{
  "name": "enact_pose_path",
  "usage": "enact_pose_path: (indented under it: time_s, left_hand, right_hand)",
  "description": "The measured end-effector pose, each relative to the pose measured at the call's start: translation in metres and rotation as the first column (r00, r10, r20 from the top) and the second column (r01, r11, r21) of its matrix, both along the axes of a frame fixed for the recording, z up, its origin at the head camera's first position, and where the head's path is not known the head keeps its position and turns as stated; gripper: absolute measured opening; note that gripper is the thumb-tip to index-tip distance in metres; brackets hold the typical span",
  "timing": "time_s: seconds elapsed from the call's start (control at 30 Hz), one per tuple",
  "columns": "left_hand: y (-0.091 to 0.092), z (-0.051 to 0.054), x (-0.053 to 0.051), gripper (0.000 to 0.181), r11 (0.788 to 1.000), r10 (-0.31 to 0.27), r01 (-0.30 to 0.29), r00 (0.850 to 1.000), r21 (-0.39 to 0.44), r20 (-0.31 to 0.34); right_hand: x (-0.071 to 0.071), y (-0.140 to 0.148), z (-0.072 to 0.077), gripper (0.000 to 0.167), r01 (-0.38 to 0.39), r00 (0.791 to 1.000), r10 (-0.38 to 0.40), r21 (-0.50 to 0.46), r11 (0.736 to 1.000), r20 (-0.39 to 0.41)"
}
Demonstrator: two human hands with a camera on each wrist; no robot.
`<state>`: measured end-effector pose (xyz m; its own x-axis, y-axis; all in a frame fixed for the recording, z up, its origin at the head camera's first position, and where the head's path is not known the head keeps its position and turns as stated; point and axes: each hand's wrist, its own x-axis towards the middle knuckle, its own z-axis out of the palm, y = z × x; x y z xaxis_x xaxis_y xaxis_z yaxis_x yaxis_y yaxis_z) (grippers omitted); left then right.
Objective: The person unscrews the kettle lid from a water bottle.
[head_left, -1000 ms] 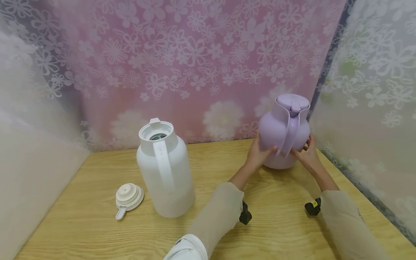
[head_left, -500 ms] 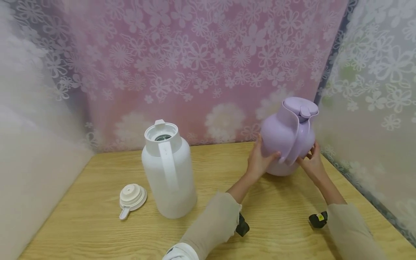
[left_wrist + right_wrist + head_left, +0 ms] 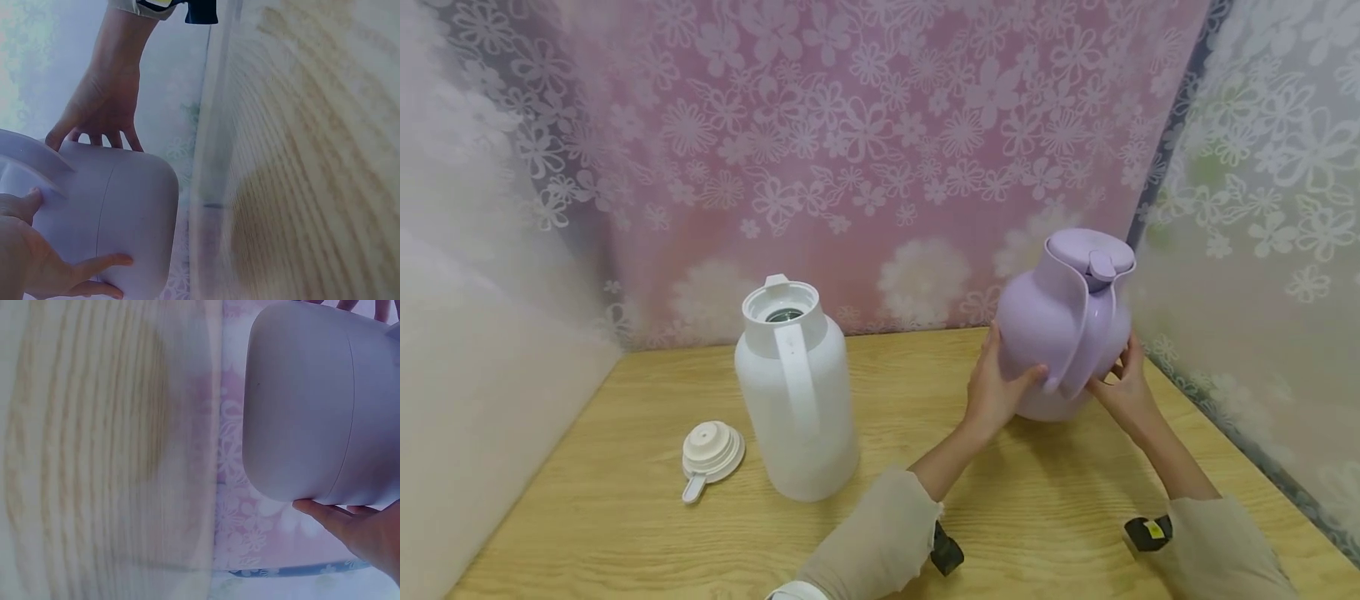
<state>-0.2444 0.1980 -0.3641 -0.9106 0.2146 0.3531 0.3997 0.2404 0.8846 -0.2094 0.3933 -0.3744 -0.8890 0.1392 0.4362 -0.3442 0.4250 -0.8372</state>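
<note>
On the left, a cream stepped round lid with a small tab point(image 3: 709, 450) lies on the pale wood-grain surface point(image 3: 625, 533), just beside a tall white jug with a straight handle point(image 3: 797, 400), which stands upright with its mouth uncovered. Farther right, the left hand point(image 3: 994, 390) grips the left side of a round-bellied, glossy lilac plastic jug point(image 3: 1041, 321), fingers spread round the body and thumb beside its curved handle point(image 3: 1092, 337). The lilac jug tilts slightly rightward and appears raised off the surface, lid on. The right hand point(image 3: 1123, 396) clasps its right side, fingers bent round the belly. The shell looks stiff and smooth, probably a little slippery, with fair weight if filled; any glass liner would be fragile. Two hands low on the belly seem secure, and the handle should suit a one-handed hold. Compared with a second ago, the lilac jug sits lower in the head view, nearer the person, and leans more; the white jug and cream lid keep their places relative to each other.
</note>
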Motion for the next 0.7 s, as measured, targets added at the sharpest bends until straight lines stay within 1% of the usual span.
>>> enact_pose_path:
  time_s: [0.13,0.23,0.4,0.5,0.7]
  left_hand:
    - [-0.006,0.001,0.008,0.091,1.000,-0.001,0.000,1.000,0.028,0.022]
    - [-0.011,0.002,0.015,0.092,0.999,0.004,-0.006,0.999,0.053,0.036]
    - [-0.018,0.003,0.023,0.092,0.997,0.020,-0.022,1.000,0.073,0.016]
    - [-0.021,0.004,0.027,0.092,0.996,0.030,-0.030,1.000,0.081,0.009]
    - [-0.029,0.004,0.035,0.091,0.991,0.032,-0.033,0.999,0.130,0.012]
  right_hand:
    - [0.006,-0.005,0.003,0.094,-0.010,1.000,0.009,0.026,1.000,0.014]
    - [0.010,-0.009,0.004,0.095,-0.026,1.000,0.026,0.031,0.999,0.003]
    - [0.016,-0.017,0.005,0.097,-0.050,0.998,0.051,0.031,0.998,-0.033]
    - [0.019,-0.021,0.007,0.096,-0.049,0.998,0.051,0.046,0.998,-0.043]
    - [0.023,-0.029,0.010,0.098,-0.057,0.997,0.060,0.071,0.996,-0.053]
